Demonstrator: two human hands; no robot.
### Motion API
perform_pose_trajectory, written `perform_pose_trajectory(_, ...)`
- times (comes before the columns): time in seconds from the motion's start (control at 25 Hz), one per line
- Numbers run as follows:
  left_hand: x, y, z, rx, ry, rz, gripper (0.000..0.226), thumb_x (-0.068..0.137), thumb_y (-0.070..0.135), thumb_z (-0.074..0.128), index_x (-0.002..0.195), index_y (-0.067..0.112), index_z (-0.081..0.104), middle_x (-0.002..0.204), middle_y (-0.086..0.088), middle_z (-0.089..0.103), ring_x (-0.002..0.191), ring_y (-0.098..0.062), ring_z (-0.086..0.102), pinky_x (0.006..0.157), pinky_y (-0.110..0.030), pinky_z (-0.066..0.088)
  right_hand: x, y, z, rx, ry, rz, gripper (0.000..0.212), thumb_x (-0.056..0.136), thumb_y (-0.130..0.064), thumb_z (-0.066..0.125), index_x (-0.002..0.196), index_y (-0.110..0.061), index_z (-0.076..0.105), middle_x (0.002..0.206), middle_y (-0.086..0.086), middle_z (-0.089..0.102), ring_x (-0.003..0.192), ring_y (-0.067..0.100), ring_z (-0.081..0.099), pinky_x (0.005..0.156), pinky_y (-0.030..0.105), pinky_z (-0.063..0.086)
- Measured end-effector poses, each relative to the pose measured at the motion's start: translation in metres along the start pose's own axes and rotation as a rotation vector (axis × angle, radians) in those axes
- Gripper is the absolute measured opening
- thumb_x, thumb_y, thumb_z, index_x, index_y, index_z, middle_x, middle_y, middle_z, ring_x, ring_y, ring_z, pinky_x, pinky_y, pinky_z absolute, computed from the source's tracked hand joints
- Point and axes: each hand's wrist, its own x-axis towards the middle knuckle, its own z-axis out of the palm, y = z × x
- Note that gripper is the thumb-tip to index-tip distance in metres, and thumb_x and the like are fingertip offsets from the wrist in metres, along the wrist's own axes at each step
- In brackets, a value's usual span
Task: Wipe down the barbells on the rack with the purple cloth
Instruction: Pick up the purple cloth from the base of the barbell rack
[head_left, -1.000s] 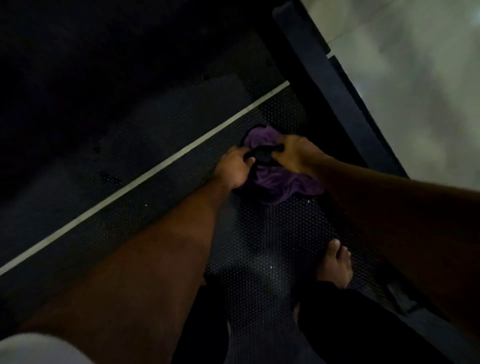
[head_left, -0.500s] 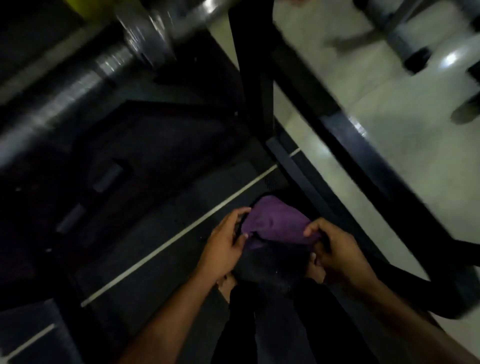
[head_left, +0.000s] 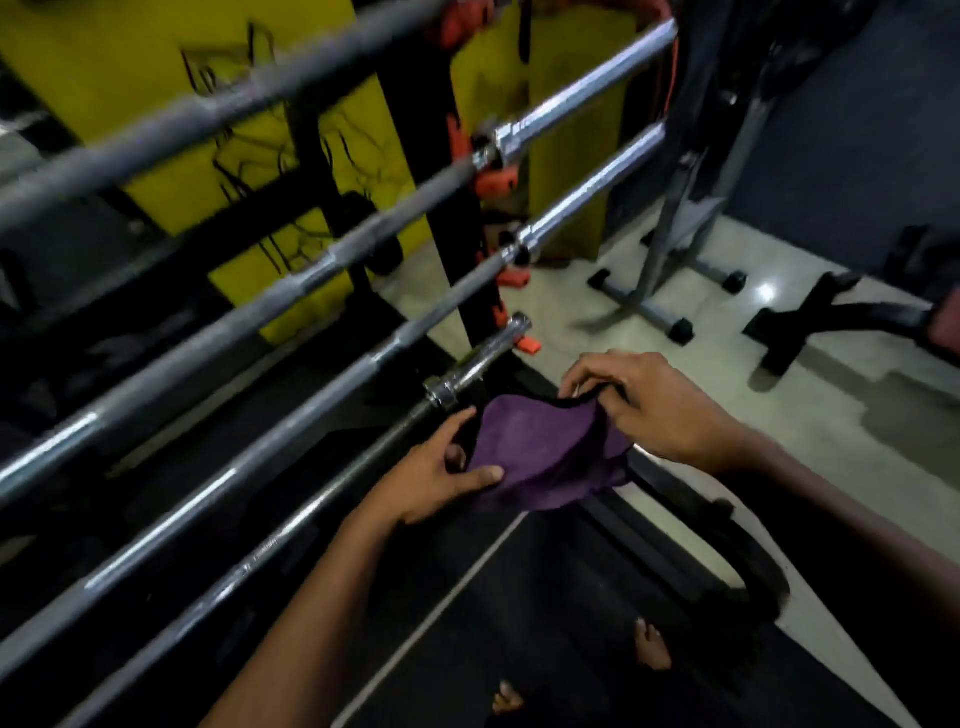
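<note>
Barbells (head_left: 311, 270) run off the left edge, motion-blurred; rack (head_left: 467, 291) upright partly hidden behind them

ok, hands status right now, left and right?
Left hand: holding the purple cloth, thumb on top.
Right hand: pinching the cloth's dark upper edge.

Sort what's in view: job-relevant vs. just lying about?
In play:
- purple cloth, held by both hands
- left hand, right hand
- barbells on the rack: top bar, second, third, lowest

Lying about:
- grey stand on the pale floor
- black bench frame
- yellow panel behind the rack
</note>
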Motion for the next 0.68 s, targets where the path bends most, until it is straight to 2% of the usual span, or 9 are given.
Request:
perform_pose_trajectory(0.04,-0.001,0.015,-0.007,-0.028,-0.031,0.027,0.078,0.064,0.065,0.084,0.130,0.066,0.043,0.100,0.007,0.070,0.094,-0.008,0.067,0.090,-0.030,0.054,0.001,-0.015,-0.010,-0.036,0.016,-0.033,0.046,0.082,0.018,0.044,0.096,-0.017,0.071,0.094,-0.021,0.066,0.095,-0.008,0.062,0.081,0.006,0.043)
perform_pose_trajectory(0.08,-0.003,0.032,-0.012,-0.034,-0.058,0.094,0.069,0.067,0.059,0.085,0.127,0.057,0.052,0.095,0.009,0.069,0.088,-0.005,0.065,0.085,-0.027,0.052,0.003,-0.028,-0.019,-0.074,0.012,-0.053,0.044,0.082,0.016,0.046,0.090,-0.020,0.070,0.089,-0.023,0.063,0.092,-0.009,0.060,0.080,0.007,0.043)
perform_pose_trajectory(0.12,-0.005,0.048,-0.015,-0.023,-0.069,0.187,0.056,0.075,0.045,0.085,0.125,0.042,0.061,0.093,0.009,0.067,0.084,-0.004,0.063,0.083,-0.024,0.050,0.004,-0.039,-0.027,-0.115,-0.002,-0.068,0.044,0.081,0.012,0.046,0.083,-0.026,0.067,0.084,-0.022,0.060,0.089,-0.005,0.060,0.080,0.013,0.045)
perform_pose_trajectory(0.16,-0.008,0.066,-0.017,-0.005,-0.065,0.282,0.038,0.082,0.030,0.082,0.117,0.026,0.068,0.093,0.007,0.066,0.085,-0.004,0.061,0.083,-0.023,0.049,0.004,-0.050,-0.035,-0.152,-0.012,-0.076,0.043,0.079,0.006,0.044,0.076,-0.034,0.061,0.080,-0.019,0.059,0.087,0.001,0.060,0.080,0.024,0.049)
perform_pose_trajectory(0.24,-0.016,0.095,-0.020,0.030,-0.036,0.447,0.012,0.090,0.016,0.074,0.101,0.010,0.071,0.093,0.003,0.066,0.088,-0.006,0.062,0.084,-0.023,0.048,0.003,-0.069,-0.051,-0.198,-0.016,-0.084,0.032,0.070,-0.003,0.042,0.066,-0.033,0.052,0.074,-0.015,0.057,0.083,0.009,0.057,0.078,0.039,0.049)
perform_pose_trajectory(0.32,-0.024,0.114,-0.017,-0.025,-0.079,0.503,0.017,0.090,0.017,0.074,0.105,0.011,0.068,0.099,0.001,0.067,0.094,-0.010,0.063,0.087,-0.028,0.050,-0.001,-0.079,-0.063,-0.222,-0.005,-0.096,0.034,0.071,0.002,0.045,0.064,-0.031,0.050,0.071,-0.011,0.056,0.080,0.006,0.054,0.077,0.039,0.048)
perform_pose_trajectory(0.44,-0.038,0.129,0.005,-0.123,-0.123,0.511,0.048,0.081,0.020,0.084,0.122,0.023,0.060,0.114,-0.001,0.066,0.103,-0.016,0.065,0.093,-0.032,0.054,-0.015,-0.092,-0.073,-0.201,0.019,-0.107,0.039,0.070,0.011,0.046,0.064,-0.027,0.051,0.071,-0.009,0.055,0.078,0.006,0.053,0.077,0.033,0.045)
perform_pose_trajectory(0.56,-0.049,0.133,0.044,-0.212,-0.014,0.525,0.030,0.082,0.026,0.082,0.107,0.023,0.066,0.092,0.002,0.068,0.087,-0.012,0.063,0.087,-0.030,0.052,-0.026,-0.094,-0.074,-0.217,0.065,-0.111,0.039,0.068,0.012,0.046,0.064,-0.026,0.052,0.074,-0.009,0.058,0.087,0.008,0.053,0.083,0.033,0.044)
perform_pose_trajectory(0.68,-0.063,0.142,0.071,-0.263,0.078,0.470,0.033,0.079,0.043,0.081,0.106,0.029,0.068,0.100,0.008,0.072,0.094,-0.010,0.068,0.090,-0.035,0.055,-0.031,-0.090,-0.069,-0.425,0.160,-0.103,0.032,0.077,0.004,0.050,0.069,-0.026,0.059,0.077,-0.013,0.062,0.093,0.006,0.049,0.089,0.031,0.039)
